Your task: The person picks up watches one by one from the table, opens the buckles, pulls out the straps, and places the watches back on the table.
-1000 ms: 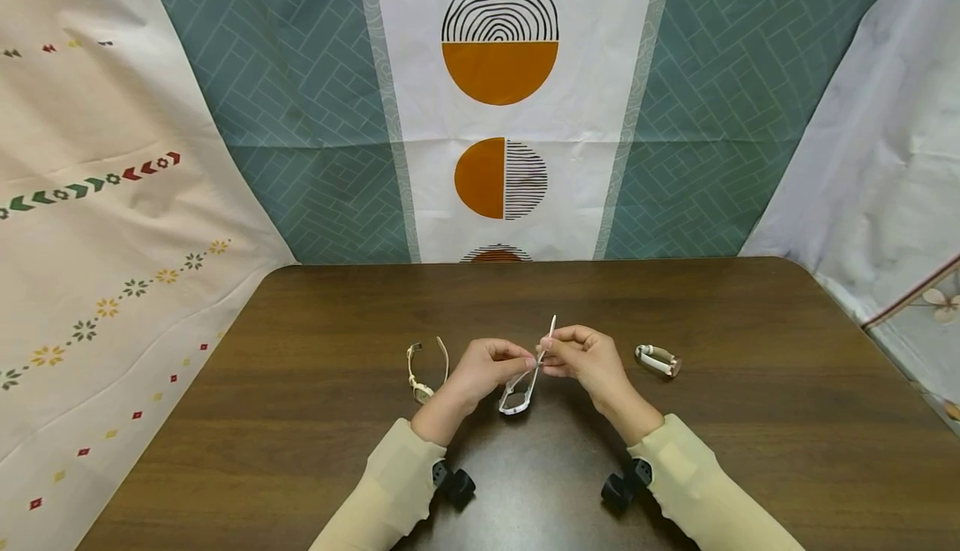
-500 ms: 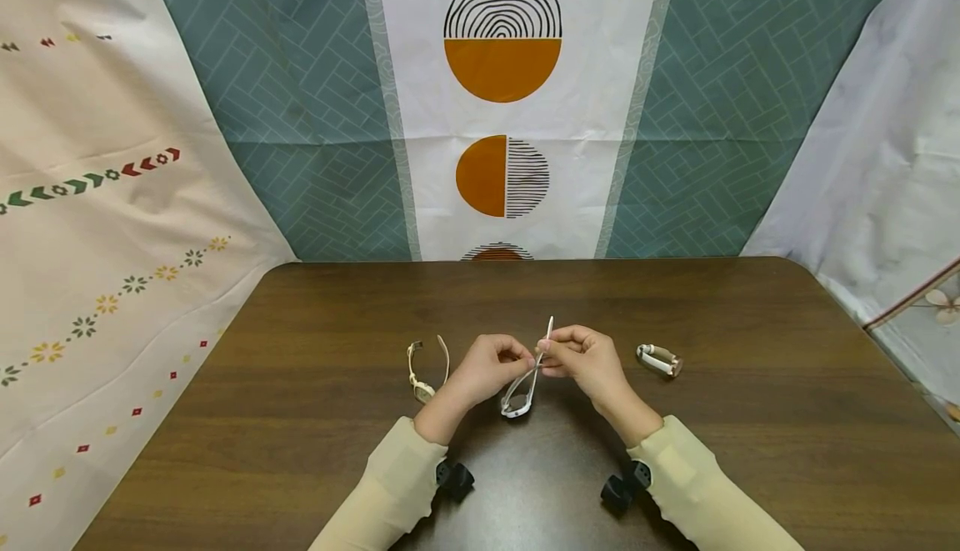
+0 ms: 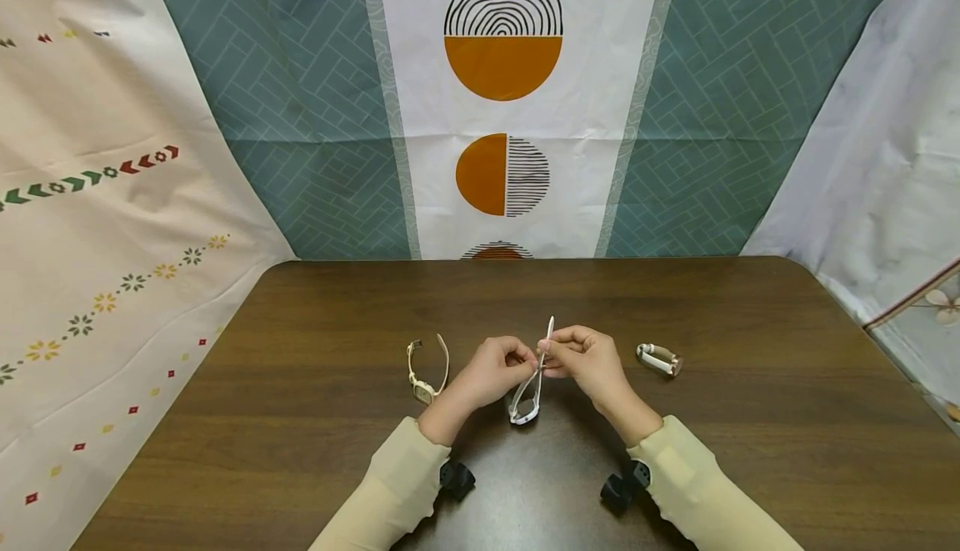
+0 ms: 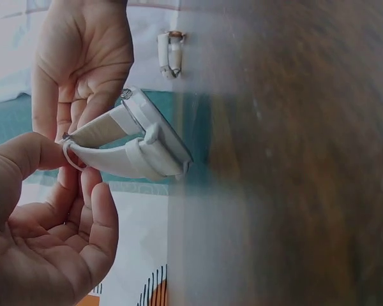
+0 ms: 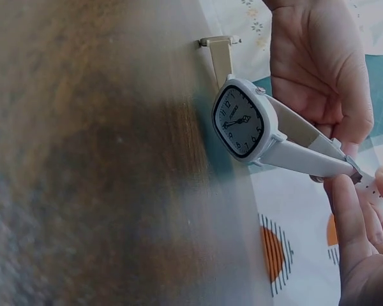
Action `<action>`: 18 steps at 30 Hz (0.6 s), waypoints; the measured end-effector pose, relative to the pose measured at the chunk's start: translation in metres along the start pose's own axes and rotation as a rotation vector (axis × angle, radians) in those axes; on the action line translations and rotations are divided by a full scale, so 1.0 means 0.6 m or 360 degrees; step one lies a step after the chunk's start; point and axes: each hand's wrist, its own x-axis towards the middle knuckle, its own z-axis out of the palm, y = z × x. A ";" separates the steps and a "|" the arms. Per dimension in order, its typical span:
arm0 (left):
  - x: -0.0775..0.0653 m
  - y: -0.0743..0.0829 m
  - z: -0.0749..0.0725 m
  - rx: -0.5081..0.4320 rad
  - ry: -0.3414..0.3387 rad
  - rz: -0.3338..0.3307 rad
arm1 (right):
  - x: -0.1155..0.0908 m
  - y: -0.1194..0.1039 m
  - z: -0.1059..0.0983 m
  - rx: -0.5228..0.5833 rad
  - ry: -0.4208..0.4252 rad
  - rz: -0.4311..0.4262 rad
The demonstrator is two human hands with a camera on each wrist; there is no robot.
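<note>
A white wristwatch [image 3: 525, 412] hangs between my two hands over the table, its strap formed into a loop. Its squarish dial [image 5: 239, 121] with dark numerals shows in the right wrist view. My left hand [image 3: 487, 374] pinches the strap near the metal buckle [image 5: 355, 172]. With thumb and index finger, my right hand [image 3: 588, 361] pinches the strap's free end, which passes through the buckle and points up. In the left wrist view the strap [image 4: 108, 159] crosses itself at the fingertips, partly hidden by them.
On the brown table [image 3: 300, 451], a cream watch [image 3: 423, 393] stands on its side beside my left wrist. Another watch, with white strap and gold-coloured case [image 3: 672, 367], lies right of my right hand. A patterned cloth [image 3: 502, 117] hangs behind the table.
The watch's case has swung slightly to the right and nearer to me. My left hand has shifted a little to the right; my right hand has hardly moved, and both keep their pinch.
</note>
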 end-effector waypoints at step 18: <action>0.001 0.000 0.001 0.0003 0.0022 0.0015 | 0.000 -0.003 -0.002 0.0077 -0.0039 -0.0017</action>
